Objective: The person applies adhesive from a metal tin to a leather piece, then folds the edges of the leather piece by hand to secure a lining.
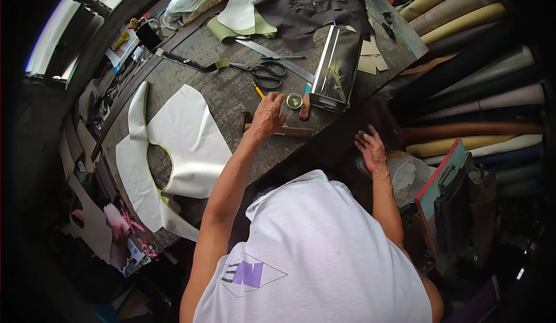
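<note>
My left hand [269,116] is over the worktable, fingers loosely bent and apart, with nothing visible in them. Beneath it lies a hammer [296,131], its handle partly covered by the hand. Just right of the fingers are a small round tin [294,101] and a short wooden piece [304,112]. A yellow pencil [258,91] lies at the fingertips, with black-handled scissors [269,80] beyond. My right hand [372,149] hangs off the table's edge, fingers spread, near a clear plastic bag [405,175]. White sheet pieces [194,143] with yellow-green edges lie to the left.
A shiny rectangular metal can [337,68] stands at the table's right edge. Behind are a metal ruler [272,55], dark sheet material [315,10] and green and white pieces [237,19]. Material rolls [475,91] are stacked right, above a red-edged board [437,172].
</note>
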Tool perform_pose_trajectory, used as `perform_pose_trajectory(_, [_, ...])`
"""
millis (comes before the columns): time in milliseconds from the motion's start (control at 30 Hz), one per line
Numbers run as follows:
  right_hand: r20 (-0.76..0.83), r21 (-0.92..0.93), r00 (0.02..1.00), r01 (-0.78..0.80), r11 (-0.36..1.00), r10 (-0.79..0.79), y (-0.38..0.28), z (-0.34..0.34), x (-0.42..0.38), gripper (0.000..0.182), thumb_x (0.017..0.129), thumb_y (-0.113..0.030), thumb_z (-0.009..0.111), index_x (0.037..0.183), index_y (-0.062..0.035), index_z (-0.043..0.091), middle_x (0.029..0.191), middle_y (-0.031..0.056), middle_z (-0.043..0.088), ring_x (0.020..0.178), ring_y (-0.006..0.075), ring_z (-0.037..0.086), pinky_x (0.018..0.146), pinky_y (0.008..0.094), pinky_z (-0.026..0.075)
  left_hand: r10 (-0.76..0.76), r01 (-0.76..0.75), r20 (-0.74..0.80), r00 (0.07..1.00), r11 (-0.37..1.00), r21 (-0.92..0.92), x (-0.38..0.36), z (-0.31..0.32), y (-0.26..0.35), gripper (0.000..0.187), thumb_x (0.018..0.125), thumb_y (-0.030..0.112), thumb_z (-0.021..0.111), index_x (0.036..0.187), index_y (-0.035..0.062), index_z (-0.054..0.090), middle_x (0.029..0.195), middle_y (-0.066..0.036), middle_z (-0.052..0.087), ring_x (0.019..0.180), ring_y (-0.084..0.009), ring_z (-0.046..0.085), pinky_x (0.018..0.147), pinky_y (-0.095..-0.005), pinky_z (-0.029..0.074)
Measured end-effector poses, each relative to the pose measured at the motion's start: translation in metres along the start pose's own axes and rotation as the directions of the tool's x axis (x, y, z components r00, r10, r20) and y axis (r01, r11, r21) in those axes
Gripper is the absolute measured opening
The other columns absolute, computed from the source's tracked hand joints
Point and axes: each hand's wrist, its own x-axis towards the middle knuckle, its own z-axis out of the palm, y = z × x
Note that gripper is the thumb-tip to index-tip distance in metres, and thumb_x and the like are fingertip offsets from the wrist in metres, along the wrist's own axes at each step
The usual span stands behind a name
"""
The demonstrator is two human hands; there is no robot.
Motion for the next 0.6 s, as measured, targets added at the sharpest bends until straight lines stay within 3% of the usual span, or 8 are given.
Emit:
perform_pose_trajectory(100, [0.019, -0.102, 0.999, 0.051, 0.994, -0.05, -0.008, -0.002, -0.01, 0.069, 0.088, -0.014, 0.067, 0.148, -0.0059, 0.034, 0.121, 0.0082, 0.059, 0.112, 0.0192, 0.057, 0.096, 0.0364, 0.046, 0.066, -0.073, 0.116, 0.991, 0.996, 0.053, 0.034, 0.035, -0.013, 0.068, 0.07, 0.012, 0.077, 0.131, 0.0049, 0.048, 0.128, -0.017, 0.05, 0.117, -0.0379, 0.05, 0.095, -0.0453, 0.045])
perform_pose_trajectory(233, [0.08, -0.274, 0.995, 0.085, 0.958, -0.066, 0.005, 0.031, -0.037, 0.06, 0.088, -0.013, 0.069, 0.141, -0.0016, 0.045, 0.125, 0.0098, 0.057, 0.107, 0.0164, 0.059, 0.09, 0.0304, 0.049, 0.039, -0.096, 0.238, 0.97, 0.969, 0.229, 0.051, 0.048, -0.013, 0.065, 0.067, 0.014, 0.079, 0.126, 0.0053, 0.052, 0.115, -0.016, 0.053, 0.11, -0.0363, 0.052, 0.09, -0.0464, 0.045])
perform_pose_trajectory(267, [0.112, -0.39, 0.99, 0.12, 0.913, -0.082, 0.018, 0.034, -0.038, 0.06, 0.087, -0.012, 0.07, 0.141, -0.0019, 0.046, 0.126, 0.0108, 0.056, 0.106, 0.0178, 0.06, 0.089, 0.0309, 0.051, 0.016, -0.054, 0.212, 0.977, 0.983, 0.177, 0.051, 0.049, -0.015, 0.053, 0.069, 0.017, 0.079, 0.116, 0.0042, 0.058, 0.11, -0.016, 0.053, 0.108, -0.0365, 0.051, 0.087, -0.0462, 0.045])
perform_pose_trajectory(367, [0.217, -0.669, 0.957, 0.291, 0.684, -0.194, 0.032, 0.062, -0.047, 0.064, 0.085, -0.014, 0.074, 0.141, -0.0035, 0.047, 0.128, 0.0124, 0.056, 0.105, 0.0217, 0.062, 0.088, 0.0329, 0.054, -0.079, 0.066, 0.189, 0.979, 0.995, 0.072, 0.034, 0.023, 0.002, 0.044, 0.08, 0.026, 0.077, 0.114, 0.0018, 0.063, 0.102, -0.016, 0.059, 0.093, -0.0297, 0.058, 0.08, -0.0399, 0.047])
perform_pose_trajectory(400, [0.254, -0.741, 0.939, 0.343, 0.577, -0.232, 0.029, 0.075, -0.052, 0.065, 0.084, -0.015, 0.076, 0.141, -0.0041, 0.047, 0.128, 0.0127, 0.056, 0.105, 0.023, 0.062, 0.088, 0.0337, 0.055, -0.132, 0.182, 0.372, 0.919, 0.978, -0.104, 0.031, 0.011, 0.016, 0.04, 0.082, 0.029, 0.075, 0.109, 0.0009, 0.064, 0.096, -0.014, 0.06, 0.087, -0.0259, 0.057, 0.075, -0.0381, 0.047])
perform_pose_trajectory(467, [0.301, -0.733, 0.91, 0.411, 0.541, -0.284, 0.022, 0.098, -0.058, 0.067, 0.081, -0.017, 0.079, 0.139, -0.0058, 0.049, 0.127, 0.013, 0.056, 0.107, 0.0249, 0.062, 0.087, 0.0351, 0.055, -0.127, 0.494, 0.704, 0.698, 0.798, -0.346, 0.023, -0.005, 0.048, 0.037, 0.087, 0.035, 0.071, 0.099, -0.0007, 0.067, 0.085, -0.009, 0.061, 0.075, -0.0182, 0.056, 0.065, -0.0345, 0.045])
perform_pose_trajectory(533, [0.353, -0.733, 0.875, 0.479, 0.483, -0.331, 0.029, 0.11, -0.05, 0.066, 0.077, -0.021, 0.082, 0.133, -0.002, 0.053, 0.13, 0.0158, 0.054, 0.108, 0.0301, 0.062, 0.091, 0.0387, 0.054, -0.049, 0.489, 0.724, 0.688, 0.768, -0.412, 0.02, 0.01, 0.063, 0.04, 0.09, 0.038, 0.069, 0.094, -0.0019, 0.067, 0.077, -0.005, 0.059, 0.07, -0.0141, 0.051, 0.06, -0.0331, 0.042])
perform_pose_trajectory(600, [0.296, -0.795, 0.835, 0.485, 0.364, -0.464, 0.059, 0.105, -0.026, 0.063, 0.077, -0.021, 0.082, 0.129, 0.0011, 0.054, 0.133, 0.0173, 0.051, 0.109, 0.0333, 0.062, 0.093, 0.0406, 0.053, -0.034, 0.496, 0.714, 0.7, 0.742, -0.451, 0.022, 0.027, 0.069, 0.041, 0.09, 0.039, 0.068, 0.091, -0.0026, 0.067, 0.07, -0.003, 0.055, 0.067, -0.0121, 0.047, 0.058, -0.0328, 0.04])
